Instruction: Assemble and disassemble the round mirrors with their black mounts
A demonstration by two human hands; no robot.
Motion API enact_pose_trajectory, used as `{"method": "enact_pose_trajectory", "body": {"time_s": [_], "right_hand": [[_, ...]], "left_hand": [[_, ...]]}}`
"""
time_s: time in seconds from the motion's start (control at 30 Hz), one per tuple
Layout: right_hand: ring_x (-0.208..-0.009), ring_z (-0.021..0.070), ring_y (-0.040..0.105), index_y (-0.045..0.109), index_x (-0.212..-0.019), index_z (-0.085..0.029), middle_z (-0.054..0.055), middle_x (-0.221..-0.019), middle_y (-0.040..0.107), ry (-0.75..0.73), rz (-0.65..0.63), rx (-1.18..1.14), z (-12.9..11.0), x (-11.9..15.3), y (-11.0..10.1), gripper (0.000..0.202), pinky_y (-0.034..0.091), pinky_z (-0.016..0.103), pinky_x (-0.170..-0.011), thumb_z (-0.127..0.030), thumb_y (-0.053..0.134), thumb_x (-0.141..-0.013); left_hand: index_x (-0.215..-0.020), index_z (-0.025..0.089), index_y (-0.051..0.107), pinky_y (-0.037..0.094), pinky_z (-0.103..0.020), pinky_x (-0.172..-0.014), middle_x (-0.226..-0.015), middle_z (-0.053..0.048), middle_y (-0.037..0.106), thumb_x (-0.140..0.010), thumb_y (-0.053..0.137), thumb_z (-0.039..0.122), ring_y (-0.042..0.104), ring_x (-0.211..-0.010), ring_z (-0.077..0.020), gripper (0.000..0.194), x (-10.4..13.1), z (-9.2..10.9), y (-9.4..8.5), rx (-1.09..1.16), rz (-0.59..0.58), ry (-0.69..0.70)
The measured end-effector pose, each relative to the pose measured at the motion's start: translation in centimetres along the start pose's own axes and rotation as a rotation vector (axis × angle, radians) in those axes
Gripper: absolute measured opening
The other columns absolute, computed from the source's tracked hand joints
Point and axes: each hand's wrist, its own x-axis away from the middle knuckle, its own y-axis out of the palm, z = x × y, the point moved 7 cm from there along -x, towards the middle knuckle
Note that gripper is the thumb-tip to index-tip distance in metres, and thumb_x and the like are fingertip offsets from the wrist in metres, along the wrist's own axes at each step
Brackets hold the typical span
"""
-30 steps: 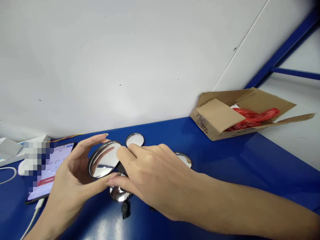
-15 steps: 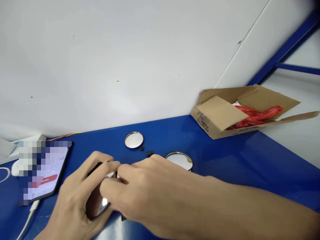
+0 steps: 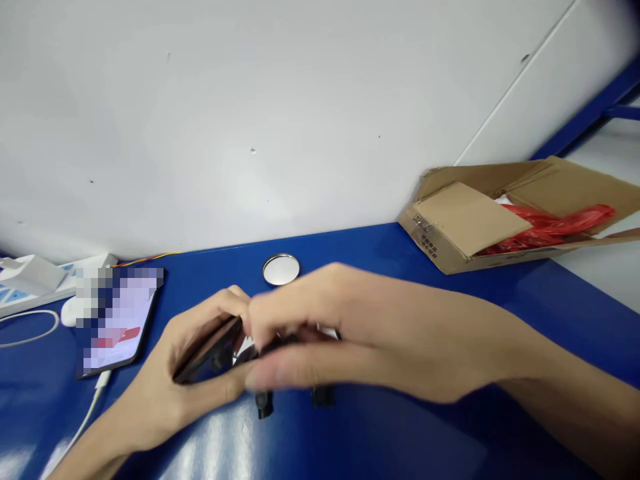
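Note:
My left hand [image 3: 160, 400] is wrapped round the rim of a round mirror [image 3: 210, 357], tilted nearly edge-on with its dark side showing. My right hand [image 3: 340, 327] meets it at the mirror's right edge, thumb and fingers closed on a small black part [image 3: 277, 343] whose shape is mostly hidden. Under the hands lie a black fitting [image 3: 264, 404] and another black piece [image 3: 323, 396] on the blue table. A second round mirror [image 3: 281, 270] lies flat behind the hands. Of a third mirror, only a bright sliver [image 3: 327, 331] shows past my right fingers.
At left a phone [image 3: 123, 320] with a white cable [image 3: 95, 400] lies by a white power strip [image 3: 95, 267]. An opened cardboard box [image 3: 450, 233] with a red plastic bag [image 3: 560, 223] stands at the right back. A white wall [image 3: 300, 120] bounds the blue table [image 3: 360, 247].
The held mirror has turned from showing its shiny face to nearly edge-on. My right hand has rolled so its thumb shows below. The view has shifted left, moving the surroundings rightward.

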Motion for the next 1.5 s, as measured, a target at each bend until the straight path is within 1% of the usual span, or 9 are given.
{"method": "enact_pose_trajectory", "body": {"time_s": [0.1, 0.2, 0.47, 0.67, 0.8, 1.03, 1.23, 1.4, 1.5], "right_hand": [[-0.075, 0.0122, 0.054, 0.075, -0.099, -0.023, -0.005, -0.087, 0.064, 0.077, 0.276, 0.234, 1.6, 0.4, -2.6, 0.024, 0.041, 0.027, -0.07, -0.04, 0.07, -0.115], [-0.082, 0.0162, 0.058, 0.079, -0.097, -0.023, -0.001, -0.091, 0.067, 0.144, 0.409, 0.476, 3.3, 0.9, -4.6, 0.024, 0.04, 0.032, -0.075, -0.042, 0.075, -0.111], [-0.072, 0.0196, 0.06, 0.078, -0.092, -0.022, 0.004, -0.085, 0.075, 0.413, 0.265, 0.599, 9.3, 1.6, -6.1, 0.019, 0.036, 0.036, -0.065, -0.035, 0.076, -0.106], [-0.06, 0.0169, 0.055, 0.068, -0.077, -0.022, 0.001, -0.071, 0.069, 0.518, 0.172, 0.581, 12.7, 0.7, -5.7, 0.028, 0.03, 0.036, -0.061, -0.029, 0.082, -0.101], [-0.06, 0.0174, 0.054, 0.061, -0.07, -0.022, 0.002, -0.071, 0.068, 0.549, 0.145, 0.586, 13.4, 0.4, -5.2, 0.037, 0.033, 0.037, -0.063, -0.03, 0.081, -0.101], [-0.074, 0.0204, 0.065, 0.072, -0.086, -0.021, 0.006, -0.088, 0.077, 0.554, 0.063, 0.529, 13.1, 0.3, -4.5, 0.024, 0.038, 0.035, -0.067, -0.032, 0.074, -0.106], [-0.073, 0.0196, 0.065, 0.072, -0.082, -0.02, 0.006, -0.084, 0.076, 0.486, 0.033, 0.481, 11.9, 0.0, -4.1, 0.054, 0.038, 0.036, -0.069, -0.044, 0.045, -0.121], [-0.068, 0.0166, 0.054, 0.068, -0.082, -0.02, 0.001, -0.077, 0.069, 0.255, 0.278, 0.573, 6.9, -0.5, -3.6, 0.049, 0.033, 0.036, -0.067, -0.042, 0.05, -0.122], [-0.078, 0.0149, 0.067, 0.075, -0.117, -0.021, -0.003, -0.088, 0.076, 0.008, 0.208, 0.278, 3.2, -0.9, -1.1, 0.017, 0.046, 0.03, -0.074, -0.036, 0.068, -0.115]], "left_hand": [[-0.106, 0.028, 0.068, 0.056, -0.03, -0.078, -0.102, 0.0, 0.064, -0.095, 0.09, 0.035, 0.063, -0.09, -0.0181, 0.026, -0.2, -0.1, -1.2, -0.099, 0.134, -0.005], [-0.107, 0.029, 0.066, 0.055, -0.03, -0.077, -0.1, 0.0, 0.061, -0.092, 0.092, 0.038, 0.056, -0.084, -0.0166, 0.032, -0.3, -0.3, -1.4, -0.136, 0.156, -0.015], [-0.117, 0.032, 0.064, 0.054, -0.031, -0.078, -0.101, 0.002, 0.06, -0.094, 0.092, 0.042, 0.057, -0.085, -0.0166, 0.037, -0.4, -0.9, -1.7, -0.195, 0.226, -0.037], [-0.126, 0.038, 0.06, 0.058, -0.038, -0.067, -0.1, 0.003, 0.059, -0.088, 0.098, 0.047, 0.063, -0.077, -0.0185, 0.055, 0.5, 0.6, -2.3, -0.548, 0.433, 0.214], [-0.113, 0.035, 0.066, 0.061, -0.05, -0.082, -0.109, 0.006, 0.066, -0.085, 0.094, 0.053, 0.071, -0.081, -0.0181, 0.043, 2.0, 1.3, -2.4, -0.773, 0.589, 0.397], [-0.087, 0.029, 0.065, 0.06, -0.044, -0.061, -0.095, 0.007, 0.064, -0.081, 0.102, 0.052, 0.067, -0.068, -0.0123, 0.044, 3.2, 3.3, -1.9, -0.887, 0.669, 0.654], [-0.09, 0.035, 0.065, 0.065, -0.047, -0.06, -0.092, 0.003, 0.068, -0.074, 0.106, 0.065, 0.07, -0.066, -0.0168, 0.053, 3.4, 3.2, -1.6, -0.952, 0.665, 0.665], [-0.107, 0.04, 0.069, 0.067, -0.05, -0.07, -0.105, -0.002, 0.071, -0.081, 0.1, 0.069, 0.072, -0.077, -0.0224, 0.05, 2.9, 2.0, -1.9, -0.927, 0.628, 0.605], [-0.123, 0.035, 0.066, 0.065, -0.05, -0.081, -0.112, -0.005, 0.066, -0.089, 0.096, 0.058, 0.071, -0.093, -0.027, 0.051, 1.9, 1.5, -2.1, -0.872, 0.556, 0.538]]}}
